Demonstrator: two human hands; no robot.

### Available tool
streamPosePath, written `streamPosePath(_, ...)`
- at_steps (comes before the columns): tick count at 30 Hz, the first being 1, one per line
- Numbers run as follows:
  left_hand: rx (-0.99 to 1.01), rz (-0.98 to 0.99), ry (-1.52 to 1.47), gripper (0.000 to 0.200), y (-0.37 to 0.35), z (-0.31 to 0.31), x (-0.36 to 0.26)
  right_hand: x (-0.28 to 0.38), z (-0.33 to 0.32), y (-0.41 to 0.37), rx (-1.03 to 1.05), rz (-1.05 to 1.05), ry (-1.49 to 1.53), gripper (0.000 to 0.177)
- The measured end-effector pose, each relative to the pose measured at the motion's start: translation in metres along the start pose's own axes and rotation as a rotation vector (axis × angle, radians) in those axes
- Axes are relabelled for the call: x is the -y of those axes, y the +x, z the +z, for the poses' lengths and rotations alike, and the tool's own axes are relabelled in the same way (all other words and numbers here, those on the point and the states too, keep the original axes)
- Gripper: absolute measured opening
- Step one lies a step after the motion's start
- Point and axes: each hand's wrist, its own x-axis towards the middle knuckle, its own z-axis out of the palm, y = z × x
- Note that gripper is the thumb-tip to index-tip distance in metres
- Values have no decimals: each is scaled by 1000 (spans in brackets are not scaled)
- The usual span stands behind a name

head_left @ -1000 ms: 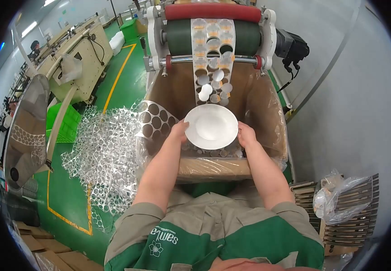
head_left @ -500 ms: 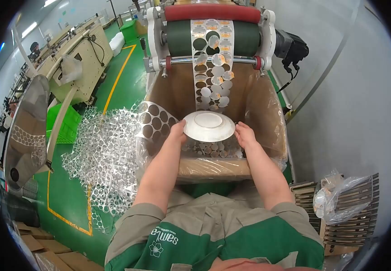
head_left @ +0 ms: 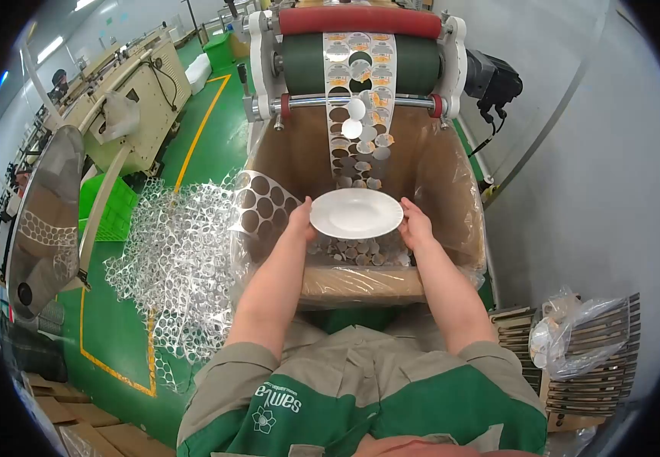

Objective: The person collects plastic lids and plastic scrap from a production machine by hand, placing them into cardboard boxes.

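Note:
A shallow white plate point(head_left: 357, 213) is held between my two hands above a plastic-lined cardboard box point(head_left: 364, 283). My left hand point(head_left: 301, 218) is closed on its left rim, with the thumb at the edge. On the opposite rim, my right hand point(head_left: 415, 222) grips the plate too, its fingers partly hidden behind it. The plate's hollow inner face is turned up toward me and looks bare. Several small round discs point(head_left: 360, 253) lie in the box beneath. Beyond the plate, a strip of printed round labels point(head_left: 383, 68) hangs from a roller, with loose discs falling along it.
The machine's red roller point(head_left: 360, 23) and dark green roller point(head_left: 414, 65) stand over the box. A perforated sheet point(head_left: 265, 202) drapes over its left edge. A heap of punched scrap point(head_left: 174, 266) covers the floor at left, near a green crate point(head_left: 109, 209). A motor point(head_left: 491, 80) juts out right.
The plate has turned over in my hands: its underside with the foot ring faced me before, and now its inner face does. The discs along the strip have shifted.

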Motion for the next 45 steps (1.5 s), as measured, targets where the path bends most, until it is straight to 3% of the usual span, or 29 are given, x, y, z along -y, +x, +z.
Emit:
streamPosePath(1,-59,12,18,43,-18,18,-1,-3,-10,11,18,2,15,29)
streamPosePath(6,-38,-31,-7,42,-14,15,-1,-5,-9,4,-14,64,-144,26)
streamPosePath(8,-218,-48,222,43,-10,11,2,-1,-5,-1,-15,91,-150,28)
streamPosePath(10,-223,-40,289,44,-22,21,-1,6,9,-15,-10,51,-250,32)
streamPosePath(12,-347,-246,423,67,-51,48,-10,9,6,-15,70,41,-287,36)
streamPosePath(14,-273,-242,224,79,-26,21,-5,17,10,-17,18,7,-526,38)
streamPosePath(16,-296,-207,167,68,-40,38,-7,14,11,-14,61,18,-462,39)
streamPosePath(18,-138,-95,-139,53,-22,24,0,10,11,-15,62,-39,-54,39)
streamPosePath(19,-177,-59,-140,39,-16,20,-1,8,12,-14,-15,-73,2,37)
streamPosePath(20,-178,-58,-141,39,-12,14,0,8,12,-14,-14,-72,1,37)
streamPosePath(22,-48,-71,71,37,-10,9,1,12,10,-11,-205,33,74,33)
streamPosePath(24,-59,-52,108,36,-5,6,4,-1,-13,11,-117,60,27,31)
streamPosePath(26,-38,-93,182,43,0,1,7,-6,-21,18,48,78,-4,31)
streamPosePath(30,-107,-229,149,58,-46,41,-8,14,17,-25,16,30,-361,31)
streamPosePath(32,-272,-174,140,72,-48,47,-12,9,6,-12,90,18,-367,31)
streamPosePath(34,-59,-134,0,76,-41,35,-9,8,4,-9,85,78,-178,31)
streamPosePath(36,75,-32,-69,62,-25,27,0,4,8,-8,62,-32,-3,33)
streamPosePath(37,138,-146,-205,46,-20,24,-2,6,10,-11,5,-48,-4,33)
streamPosePath(38,140,-146,-206,46,-16,20,-1,7,12,-14,-51,-64,-6,34)
streamPosePath(40,-107,-59,35,39,-37,39,-4,13,4,-10,-46,8,5,35)
streamPosePath(41,-97,-49,121,36,-37,35,-4,12,1,-8,-42,81,16,36)
streamPosePath(45,-125,17,42,34,-28,31,-1,6,-2,-2,-19,39,-119,32)
